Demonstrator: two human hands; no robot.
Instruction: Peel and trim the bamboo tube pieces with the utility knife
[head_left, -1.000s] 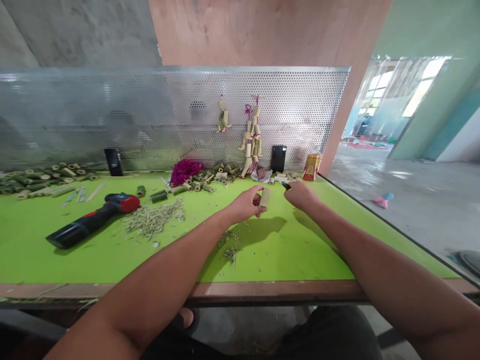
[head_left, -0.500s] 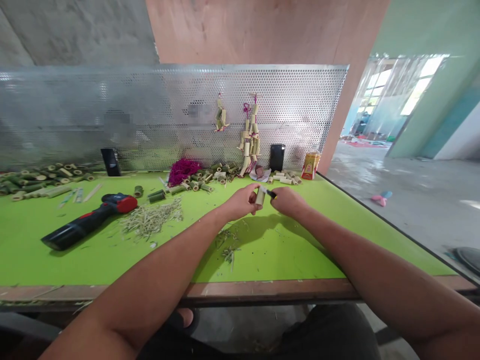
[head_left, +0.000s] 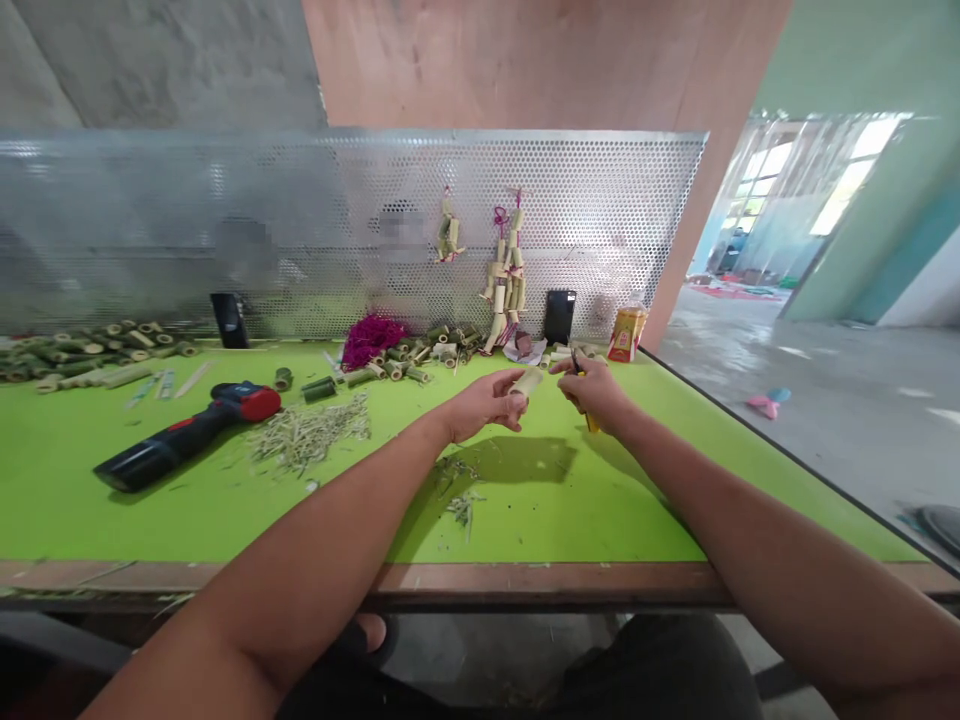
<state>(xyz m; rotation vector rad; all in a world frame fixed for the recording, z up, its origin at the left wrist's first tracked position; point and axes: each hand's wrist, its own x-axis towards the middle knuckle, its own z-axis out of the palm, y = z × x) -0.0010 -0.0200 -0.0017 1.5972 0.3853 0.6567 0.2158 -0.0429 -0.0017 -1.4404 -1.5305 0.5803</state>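
Observation:
Between the thumb and fingers of my left hand (head_left: 491, 402) is a short pale bamboo tube (head_left: 527, 383), tilted with one end toward me, above the green tabletop. My right hand (head_left: 596, 385), just to the right and apart from the tube, is closed round a yellow and black utility knife (head_left: 592, 423). The yellow end of the handle sticks out below the palm; part of the knife is hidden by my fingers. Bamboo shavings (head_left: 465, 510) lie on the table below my left forearm.
A cordless power tool (head_left: 187, 435) lies at left beside a heap of shavings (head_left: 311, 435). Along the back are green bamboo pieces (head_left: 97, 350), purple cord (head_left: 373, 340), two phones (head_left: 229, 320) and a red-gold bottle (head_left: 627, 332). Strung bamboo figures (head_left: 506, 275) hang on the perforated metal panel (head_left: 600, 200).
My right hand has drawn back from the tube and turned, so the knife's yellow handle now points down. The bamboo tube in my left hand has tipped from near upright to slanted.

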